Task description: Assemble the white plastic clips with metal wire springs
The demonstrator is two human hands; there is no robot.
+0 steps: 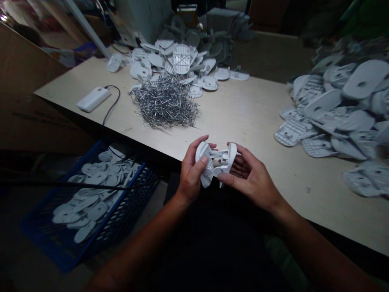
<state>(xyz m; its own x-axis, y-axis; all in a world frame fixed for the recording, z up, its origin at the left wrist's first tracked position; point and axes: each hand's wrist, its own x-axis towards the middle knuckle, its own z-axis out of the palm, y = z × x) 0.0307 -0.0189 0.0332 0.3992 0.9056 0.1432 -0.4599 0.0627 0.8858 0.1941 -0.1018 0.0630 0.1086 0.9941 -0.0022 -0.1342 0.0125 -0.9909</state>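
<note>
Just past the table's front edge, both my hands hold white plastic parts up in front of me. My left hand [190, 172] pinches a rounded white plastic plate [201, 149] between thumb and fingers. My right hand [257, 178] grips a second white plastic plate [233, 153] by its outer edge. The two plates stand facing each other, with small white lugs between them; whether they are joined cannot be made out. Beyond my hands, a heap of thin bent metal wires [165, 99] lies on the table.
Grey-white oval plastic plates [181, 59] are piled behind the wires. Another large pile of plates [361, 79] covers the table's right side. A white device [93, 99] with a dark cable rests at left. Below the table [240, 107], a blue crate [114, 194] holds many similar plates.
</note>
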